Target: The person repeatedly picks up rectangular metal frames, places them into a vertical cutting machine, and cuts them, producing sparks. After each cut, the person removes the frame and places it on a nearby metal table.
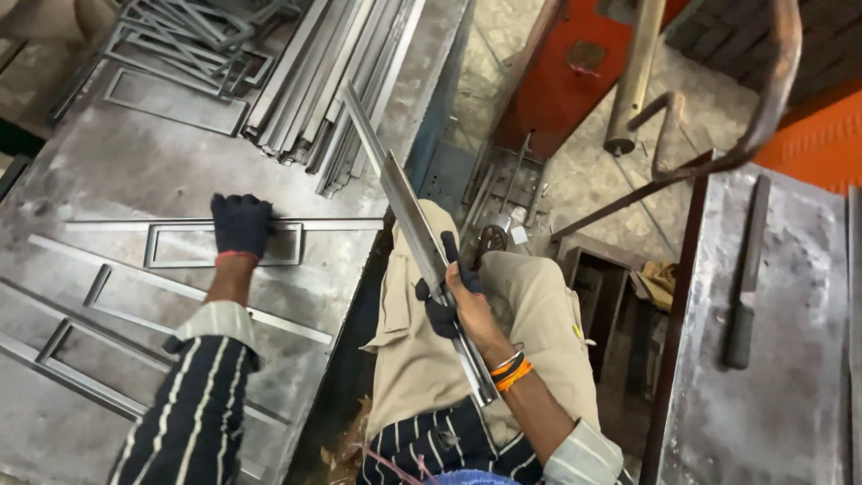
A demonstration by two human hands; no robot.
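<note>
1. At the far left of the frame I see a grey steel worktable [108, 171] that fills the left half of the picture, scuffed and dull.
2. On it, at lower left, lie several welded frames [81, 346] of flat bar, laid flat and slanting across the plate.
3. My left hand [241, 224], in a dark glove, sits left of centre, fingers bent down and pressing on a small rectangular frame [180, 245]; it rests on top of it rather than closing round it. The striped sleeve runs down to the bottom edge.
4. In the upper middle a loose stack of flat steel strips [332, 81] lies on the table, fanned toward the upper edge, with more frames [180, 45] heaped to its left in the upper left corner.
5. At centre, my right hand [449, 301], half-gloved, is closed round a long flat steel strip [409, 216]. The strip slants from the lower centre up toward the stack, above my beige trousers, clear of the table.
6. Orange bands circle the right wrist.
7. To the right of centre, an orange machine body [575, 63] stands at the top, with a bent rusty rod [763, 99] curving past it.
8. At the far right a second steel plate [790, 359] carries a dark-handled file [745, 278], lying flat, well apart from both hands.
</note>
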